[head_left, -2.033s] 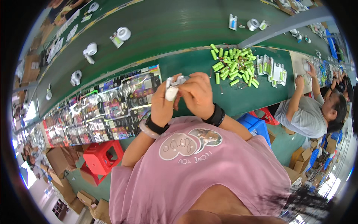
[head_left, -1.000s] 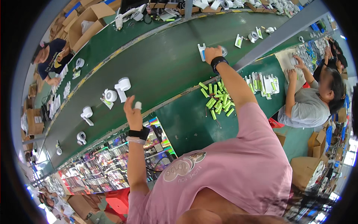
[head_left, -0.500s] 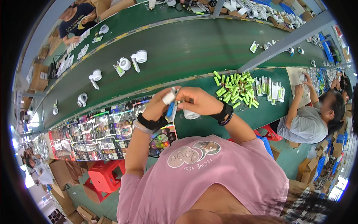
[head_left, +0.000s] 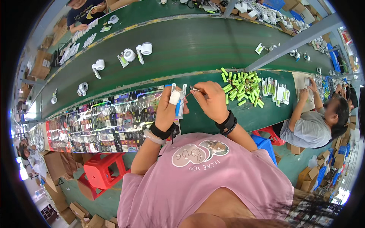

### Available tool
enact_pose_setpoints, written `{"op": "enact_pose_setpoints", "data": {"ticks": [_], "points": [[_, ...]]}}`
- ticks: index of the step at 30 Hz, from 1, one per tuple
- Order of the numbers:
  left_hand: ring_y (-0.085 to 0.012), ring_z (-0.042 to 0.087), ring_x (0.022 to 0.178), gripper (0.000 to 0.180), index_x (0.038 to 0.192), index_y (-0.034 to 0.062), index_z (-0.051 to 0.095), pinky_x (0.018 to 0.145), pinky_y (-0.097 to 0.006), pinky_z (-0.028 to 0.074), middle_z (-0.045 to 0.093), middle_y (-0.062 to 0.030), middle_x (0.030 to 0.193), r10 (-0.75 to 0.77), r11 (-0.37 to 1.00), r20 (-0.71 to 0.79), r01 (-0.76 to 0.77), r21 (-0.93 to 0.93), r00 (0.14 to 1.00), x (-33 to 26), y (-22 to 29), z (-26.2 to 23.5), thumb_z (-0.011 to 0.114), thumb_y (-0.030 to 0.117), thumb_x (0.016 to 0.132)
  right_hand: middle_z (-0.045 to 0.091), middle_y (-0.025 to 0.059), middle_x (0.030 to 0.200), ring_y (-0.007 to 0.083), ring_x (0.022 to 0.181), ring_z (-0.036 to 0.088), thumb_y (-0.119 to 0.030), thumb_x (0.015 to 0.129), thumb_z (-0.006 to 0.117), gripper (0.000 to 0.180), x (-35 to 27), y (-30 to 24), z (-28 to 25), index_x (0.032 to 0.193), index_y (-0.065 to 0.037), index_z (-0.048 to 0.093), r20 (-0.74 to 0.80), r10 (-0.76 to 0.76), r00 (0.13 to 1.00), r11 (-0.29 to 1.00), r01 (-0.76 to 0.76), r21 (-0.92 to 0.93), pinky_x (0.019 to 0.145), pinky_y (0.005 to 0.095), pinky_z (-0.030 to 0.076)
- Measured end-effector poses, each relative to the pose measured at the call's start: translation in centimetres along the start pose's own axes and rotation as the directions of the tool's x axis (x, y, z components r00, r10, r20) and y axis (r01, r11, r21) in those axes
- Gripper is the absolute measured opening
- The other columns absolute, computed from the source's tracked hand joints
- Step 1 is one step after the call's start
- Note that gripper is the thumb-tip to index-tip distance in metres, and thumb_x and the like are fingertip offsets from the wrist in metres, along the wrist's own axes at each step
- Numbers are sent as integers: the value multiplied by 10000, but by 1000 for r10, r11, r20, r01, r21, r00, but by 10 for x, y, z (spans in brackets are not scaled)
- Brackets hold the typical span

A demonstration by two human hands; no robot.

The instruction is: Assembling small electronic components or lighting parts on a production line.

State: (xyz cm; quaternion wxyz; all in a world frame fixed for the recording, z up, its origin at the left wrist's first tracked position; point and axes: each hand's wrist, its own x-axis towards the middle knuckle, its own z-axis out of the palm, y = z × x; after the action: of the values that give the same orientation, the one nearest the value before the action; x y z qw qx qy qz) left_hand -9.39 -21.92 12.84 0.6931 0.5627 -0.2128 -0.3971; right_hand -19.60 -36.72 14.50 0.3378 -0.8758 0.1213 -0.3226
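A red plastic stool (head_left: 98, 174) stands on the green floor (head_left: 286, 164). Brown cardboard boxes (head_left: 308, 177) sit near a person (head_left: 305, 130) in a gray shirt.

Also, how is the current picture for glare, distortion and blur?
Head view: glare streaks the glossy packages; head view: the fisheye bows the conveyor belt and blackens the corners; head view: dark hair strands at lower right look blurred; head view: the thin piece in the right hand is too small to identify.
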Motion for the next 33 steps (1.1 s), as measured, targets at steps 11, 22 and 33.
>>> {"op": "enact_pose_setpoints", "data": {"ticks": [11,22,33], "points": [[-124,549,593,358,1236,16,404,450,-261,486,540,-70,860,-29,989,77,40,-145,997,-6,7,12,487,56,890,651,108,861,223,727,635,20,769,689,175,-12,-7,1,930,-30,639,-20,-71,997,980,73,185,634,288,497],[-87,523,664,413,1257,29,395,508,-228,477,539,-55,880,9,998,122,-16,56,992,-10,17,22,503,38,859,651,87,824,243,708,627,15,686,737,214,-11,1,-5,879,-46,668,-37,-202,979,954,205,217,605,318,490],[-76,535,734,408,1265,29,410,512,-206,464,555,-64,1019,19,985,141,-43,169,990,-11,16,25,510,62,870,650,63,867,221,695,603,30,650,727,279,-14,9,-9,906,-73,687,-73,-245,967,949,254,186,604,309,472]]}}
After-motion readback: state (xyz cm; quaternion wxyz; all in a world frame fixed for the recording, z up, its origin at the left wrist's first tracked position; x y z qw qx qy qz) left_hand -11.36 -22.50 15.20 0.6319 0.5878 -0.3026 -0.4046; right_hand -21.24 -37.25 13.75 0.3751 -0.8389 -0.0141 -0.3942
